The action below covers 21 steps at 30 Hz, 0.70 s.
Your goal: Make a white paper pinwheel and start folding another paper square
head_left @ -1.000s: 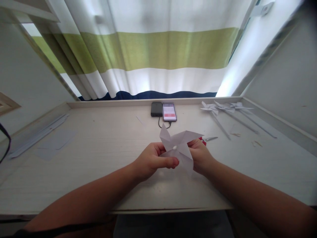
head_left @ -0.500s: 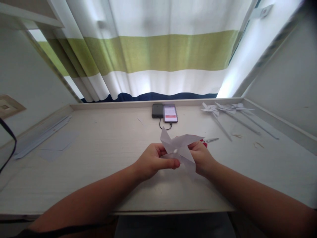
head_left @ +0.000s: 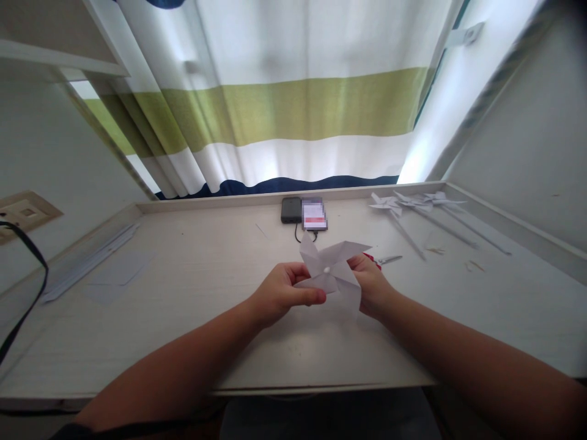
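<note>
Between my two hands, above the front middle of the desk, is a white paper pinwheel point(head_left: 337, 272) with a small pale knob at its centre. My left hand point(head_left: 288, 292) pinches its lower left blade, thumb in front and fingers behind. At the right side my right hand point(head_left: 373, 284) is closed, its fingertips hidden behind the paper blades; whether they grip the pinwheel or something at its back does not show. Just beyond the right hand lie scissors with red handles point(head_left: 373, 261), partly covered by it.
Several finished pinwheels on paper sticks point(head_left: 406, 235) lie at the back right, with small tan scraps point(head_left: 435, 249) nearby. A black power bank point(head_left: 291, 210) is cabled to a phone point(head_left: 314, 214) at the back. Paper strips point(head_left: 92, 263) and sheets point(head_left: 120, 269) lie left.
My left thumb has slid a little left and off the pinwheel's centre, and the pinwheel has tilted slightly. The camera view has shifted a little.
</note>
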Available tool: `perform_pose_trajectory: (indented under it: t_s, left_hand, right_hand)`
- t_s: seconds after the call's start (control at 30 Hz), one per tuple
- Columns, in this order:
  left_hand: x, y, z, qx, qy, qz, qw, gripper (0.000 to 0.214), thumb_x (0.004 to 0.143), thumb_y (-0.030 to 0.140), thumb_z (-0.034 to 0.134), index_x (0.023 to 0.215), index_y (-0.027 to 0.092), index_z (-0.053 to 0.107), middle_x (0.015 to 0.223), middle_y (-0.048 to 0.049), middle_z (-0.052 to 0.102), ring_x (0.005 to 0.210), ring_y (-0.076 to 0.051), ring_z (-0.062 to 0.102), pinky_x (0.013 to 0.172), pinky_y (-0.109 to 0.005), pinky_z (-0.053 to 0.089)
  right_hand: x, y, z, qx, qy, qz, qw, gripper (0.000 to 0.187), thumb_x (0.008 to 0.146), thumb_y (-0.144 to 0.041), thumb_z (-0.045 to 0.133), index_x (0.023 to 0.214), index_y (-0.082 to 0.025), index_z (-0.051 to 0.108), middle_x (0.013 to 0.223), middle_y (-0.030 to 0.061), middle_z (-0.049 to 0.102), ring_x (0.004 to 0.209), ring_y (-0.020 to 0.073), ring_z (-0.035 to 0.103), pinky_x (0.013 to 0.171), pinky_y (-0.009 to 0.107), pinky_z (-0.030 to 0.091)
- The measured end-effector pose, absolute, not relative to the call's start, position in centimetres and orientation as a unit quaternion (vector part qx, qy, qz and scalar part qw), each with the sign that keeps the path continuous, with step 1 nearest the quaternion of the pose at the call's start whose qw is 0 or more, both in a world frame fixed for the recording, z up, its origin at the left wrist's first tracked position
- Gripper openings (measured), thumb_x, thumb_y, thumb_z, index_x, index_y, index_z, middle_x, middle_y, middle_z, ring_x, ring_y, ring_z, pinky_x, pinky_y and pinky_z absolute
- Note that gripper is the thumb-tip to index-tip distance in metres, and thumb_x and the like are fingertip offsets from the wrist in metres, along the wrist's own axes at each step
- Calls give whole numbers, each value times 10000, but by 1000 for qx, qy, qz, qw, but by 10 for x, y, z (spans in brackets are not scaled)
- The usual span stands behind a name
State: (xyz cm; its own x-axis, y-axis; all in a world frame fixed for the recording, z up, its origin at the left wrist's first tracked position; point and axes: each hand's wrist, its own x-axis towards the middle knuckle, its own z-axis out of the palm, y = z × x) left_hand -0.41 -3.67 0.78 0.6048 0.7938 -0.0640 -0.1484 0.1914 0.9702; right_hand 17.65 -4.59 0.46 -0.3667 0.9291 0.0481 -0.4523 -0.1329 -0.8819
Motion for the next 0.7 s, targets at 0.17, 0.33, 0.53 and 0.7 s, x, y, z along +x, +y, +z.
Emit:
perform_pose_trajectory:
  t_s: [0.17, 0.33, 0.53, 0.7]
  left_hand:
    - [-3, -33, 3, 539, 300, 324, 717, 367, 628, 249, 849, 925, 101, 692, 712, -23, 641, 615, -91, 554, 588, -207, 424]
    - [-9, -23, -1, 588, 336, 378, 631, 492, 668, 440, 794, 1028, 139, 645, 944, -77, 652, 795, -160, 600, 674, -263, 469]
    - [-18, -23, 8, 711, 425, 489, 272, 320, 728, 375, 755, 934, 173, 618, 829, -28, 626, 704, -134, 548, 615, -247, 429]
    - [-12, -34, 12, 790, 353, 444, 232, 208, 770, 296, 715, 928, 172, 660, 871, -49, 670, 710, -140, 576, 605, -256, 441]
  right_hand:
    - [177, -41, 3, -262, -431, 707, 496, 194, 591, -248, 830, 755, -176, 753, 741, 75, 729, 773, 259, 691, 633, 348, 555]
    - [182, -30, -2, -268, -435, 679, 528, 213, 560, -253, 850, 726, -183, 736, 728, 56, 722, 769, 239, 681, 667, 340, 537]
    - [186, -20, -18, -311, -487, 607, 546, 233, 628, -313, 835, 769, -176, 710, 712, 26, 694, 676, 171, 636, 650, 299, 497]
    - [183, -21, -22, -312, -565, 557, 522, 232, 710, -357, 782, 778, -169, 665, 727, 4, 644, 683, 150, 604, 691, 307, 492]
